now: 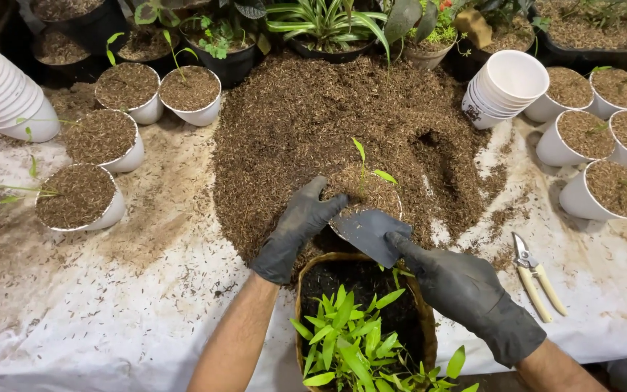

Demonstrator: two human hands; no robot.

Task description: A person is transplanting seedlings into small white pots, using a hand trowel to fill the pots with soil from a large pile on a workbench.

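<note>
My gloved left hand [295, 229] cups the filled white pot [366, 194] to steady its seedling [366, 165], right hand [466, 294] fingers closed around the trowel [369, 232].

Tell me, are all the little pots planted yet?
Not all. Filled pots with seedlings stand on both sides. The left hand and right hand hold one pot at the soil heap. Empty cups and basket seedlings remain.

Left hand [295, 231] and right hand [466, 290]: black rubber gloves. Round plastic pots [80, 197]: white, brown speckled fill. Flat trowel blade [369, 234]: dark grey. Woven basket [425, 319]: tan, green seedlings [350, 341]. Pruning shears [537, 276]: cream handles
</note>
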